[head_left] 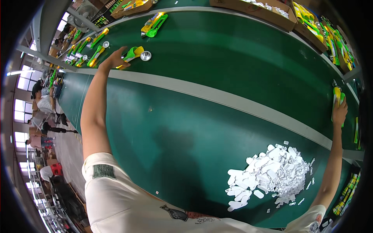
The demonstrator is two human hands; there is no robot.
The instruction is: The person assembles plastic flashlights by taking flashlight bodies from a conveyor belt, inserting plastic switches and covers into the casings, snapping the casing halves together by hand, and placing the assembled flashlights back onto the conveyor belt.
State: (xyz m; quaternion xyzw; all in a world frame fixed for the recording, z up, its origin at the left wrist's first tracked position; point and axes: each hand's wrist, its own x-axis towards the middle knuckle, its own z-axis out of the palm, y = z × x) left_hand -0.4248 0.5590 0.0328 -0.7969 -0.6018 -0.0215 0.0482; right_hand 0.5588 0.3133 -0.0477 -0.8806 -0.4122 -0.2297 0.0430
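Note:
My left hand (115, 60) is stretched far out over the green conveyor belt (217, 50), thumb and fingers apart. Right beside its fingertips lies a scoop (134, 53) with a green and yellow handle and a round metal bowl; whether the fingers touch it I cannot tell. At the far right, my right hand (339, 113) is closed round a green-and-yellow handled utensil (337, 95). A metal tip shows at its far end, and the hand hides part of the handle. Another bundle of green and yellow utensils (154, 25) lies farther back on the belt.
A heap of small white and clear plastic pieces (272, 171) sits on the near green table (175, 128). A pale rail (202, 90) divides table from belt. More utensils (97, 54) lie on the belt's left. Cardboard boxes (256, 14) line the far side. People are at left.

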